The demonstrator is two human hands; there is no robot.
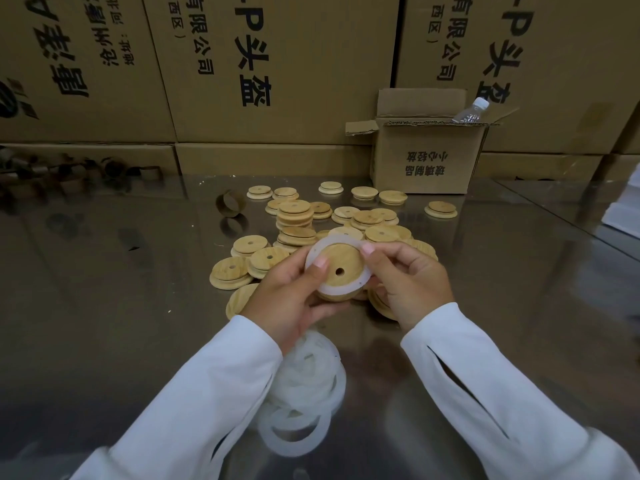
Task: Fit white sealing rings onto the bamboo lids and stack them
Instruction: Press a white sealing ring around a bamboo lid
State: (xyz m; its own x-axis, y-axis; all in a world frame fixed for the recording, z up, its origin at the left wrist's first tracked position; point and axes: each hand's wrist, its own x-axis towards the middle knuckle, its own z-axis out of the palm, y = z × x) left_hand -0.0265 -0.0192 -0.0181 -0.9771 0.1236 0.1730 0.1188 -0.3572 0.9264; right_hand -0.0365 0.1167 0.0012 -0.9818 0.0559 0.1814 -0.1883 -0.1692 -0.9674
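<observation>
Both my hands hold one bamboo lid (341, 265) with a centre hole above the metal table. A white sealing ring (337, 289) lies around its raised step. My left hand (294, 294) grips the lid from the left, thumb on the ring. My right hand (408, 280) holds it from the right, thumb pressing the ring's upper edge. A pile of loose white rings (304, 386) lies under my left wrist. Behind the hands stands a stack of lids (294, 220) among several scattered lids (230, 271).
The shiny metal table (121, 306) reflects the surroundings. A small open cardboard box (426, 161) with a plastic bottle (472, 110) stands at the back right. Large printed cartons (270, 64) wall off the back. A cardboard tube ring (230, 203) stands left of the lids.
</observation>
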